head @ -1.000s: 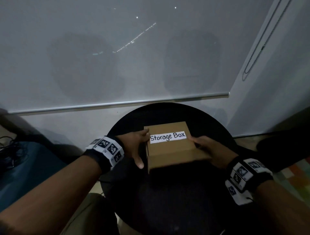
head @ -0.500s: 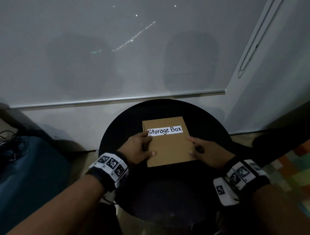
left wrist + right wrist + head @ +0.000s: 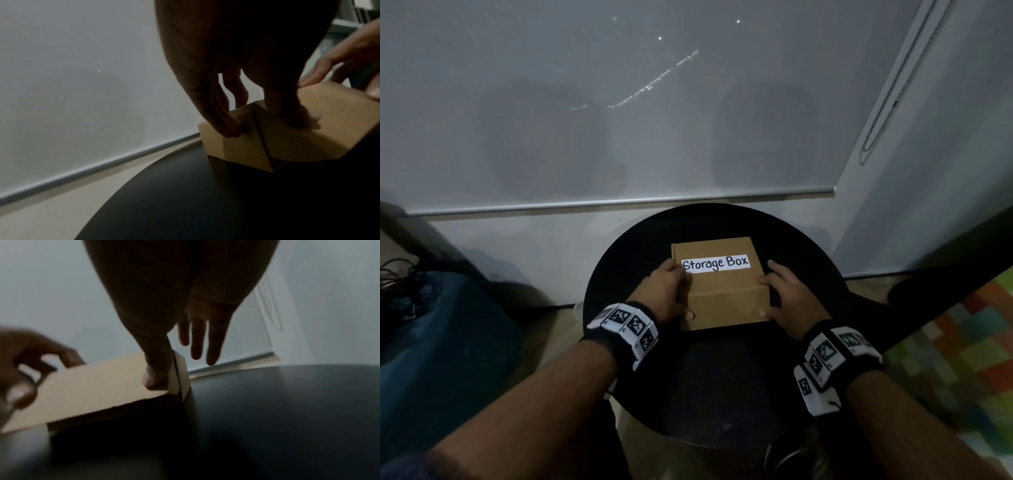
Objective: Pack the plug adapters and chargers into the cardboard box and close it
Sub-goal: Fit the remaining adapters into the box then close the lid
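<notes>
The cardboard box, labelled "Storage Box", sits with its lid down on the round black table. My left hand grips its left front corner. The left wrist view shows the fingers curled on the side wall and the thumb on the front face of the box. My right hand is at the right front corner. Its thumb presses the front flap of the box, and its fingers hang straight beside the box. No adapters or chargers are visible.
A grey roller blind hangs just behind the table, its bead chain at the right. On the floor are a dark blue cushion-like object with cables at the left and a colourful checked mat at the right.
The lid's front flap, sticking out a second ago, is now folded down against the box front. Both hands slid to the box's front corners.
</notes>
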### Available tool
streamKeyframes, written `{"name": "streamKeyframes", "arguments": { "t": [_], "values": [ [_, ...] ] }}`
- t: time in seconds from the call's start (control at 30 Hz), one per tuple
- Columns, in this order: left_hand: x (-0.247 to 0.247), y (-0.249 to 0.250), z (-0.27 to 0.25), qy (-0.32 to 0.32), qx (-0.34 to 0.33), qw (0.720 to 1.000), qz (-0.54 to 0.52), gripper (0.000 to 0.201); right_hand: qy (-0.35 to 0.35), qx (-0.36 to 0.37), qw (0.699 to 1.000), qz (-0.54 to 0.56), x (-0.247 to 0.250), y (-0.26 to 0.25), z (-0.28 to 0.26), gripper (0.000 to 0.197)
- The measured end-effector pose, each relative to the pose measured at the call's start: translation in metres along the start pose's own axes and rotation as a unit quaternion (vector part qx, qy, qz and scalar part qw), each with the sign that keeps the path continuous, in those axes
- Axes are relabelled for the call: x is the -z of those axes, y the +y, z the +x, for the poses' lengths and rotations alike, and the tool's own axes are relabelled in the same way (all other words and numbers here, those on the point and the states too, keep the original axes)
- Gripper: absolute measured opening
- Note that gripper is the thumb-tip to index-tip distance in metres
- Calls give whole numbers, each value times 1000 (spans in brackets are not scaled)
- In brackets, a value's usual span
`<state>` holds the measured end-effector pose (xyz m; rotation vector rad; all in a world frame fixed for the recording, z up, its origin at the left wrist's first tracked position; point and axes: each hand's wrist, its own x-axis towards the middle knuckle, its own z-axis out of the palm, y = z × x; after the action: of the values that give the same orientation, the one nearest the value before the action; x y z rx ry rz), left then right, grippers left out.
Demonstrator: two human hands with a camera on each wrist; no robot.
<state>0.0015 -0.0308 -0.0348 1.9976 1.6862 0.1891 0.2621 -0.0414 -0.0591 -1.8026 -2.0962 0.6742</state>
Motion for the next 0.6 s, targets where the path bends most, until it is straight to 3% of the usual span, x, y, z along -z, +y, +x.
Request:
{"name": "streamKeyframes", "arguments": {
  "t": [0.27, 0.43, 0.6],
  "values": [
    [7, -2, 7, 7, -32, 999, 13, 65, -33, 4, 998, -49, 3, -6, 22, 79],
    [2, -6, 8, 35, -52, 998, 13, 55, -40, 20, 994, -100, 3, -4, 29, 72],
    [-2, -11, 9, 56, -68, 996, 14, 57, -34, 30, 993, -112, 1, -3, 28, 69]
  ]
}}
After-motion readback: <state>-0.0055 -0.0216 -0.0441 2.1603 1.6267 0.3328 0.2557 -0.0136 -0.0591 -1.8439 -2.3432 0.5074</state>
